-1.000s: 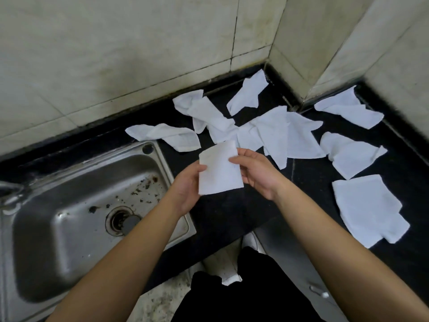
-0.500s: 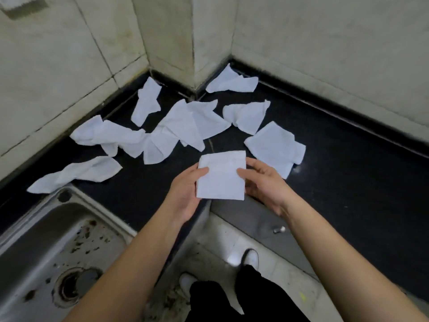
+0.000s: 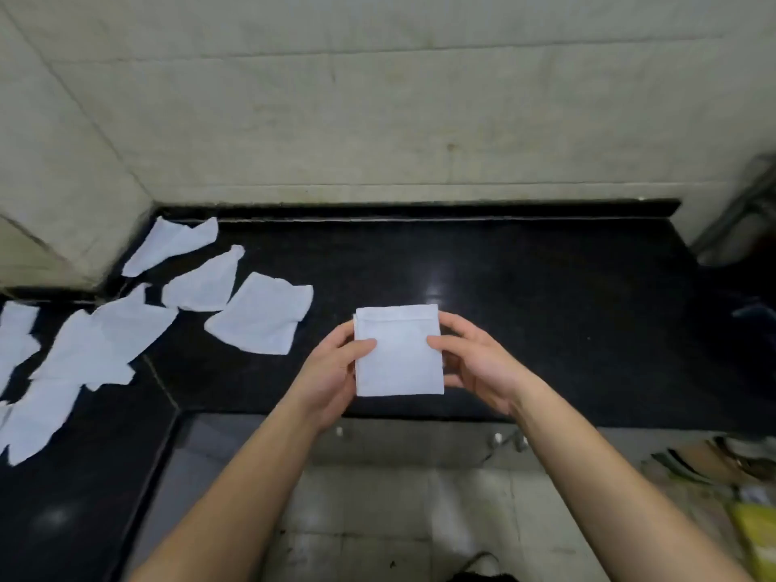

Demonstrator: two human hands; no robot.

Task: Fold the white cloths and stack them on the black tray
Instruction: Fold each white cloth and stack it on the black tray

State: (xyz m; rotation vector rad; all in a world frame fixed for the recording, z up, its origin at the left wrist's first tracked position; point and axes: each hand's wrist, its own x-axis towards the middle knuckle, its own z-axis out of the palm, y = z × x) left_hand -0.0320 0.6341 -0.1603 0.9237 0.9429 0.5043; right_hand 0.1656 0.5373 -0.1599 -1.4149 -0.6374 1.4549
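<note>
Left hand (image 3: 331,373) and right hand (image 3: 478,363) each pinch a side edge of the folded white cloth (image 3: 399,350), thumbs on top, holding it over the black countertop (image 3: 546,312). Unfolded white cloths (image 3: 260,315) lie scattered at left.

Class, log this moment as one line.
folded cloth: held by left hand and right hand over counter | loose cloths: counter's left | black tray: not visible

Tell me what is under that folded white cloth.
Black countertop shows around the folded cloth, held by the left hand and right hand at its sides. The patch directly beneath and the fingers behind it are covered.
</note>
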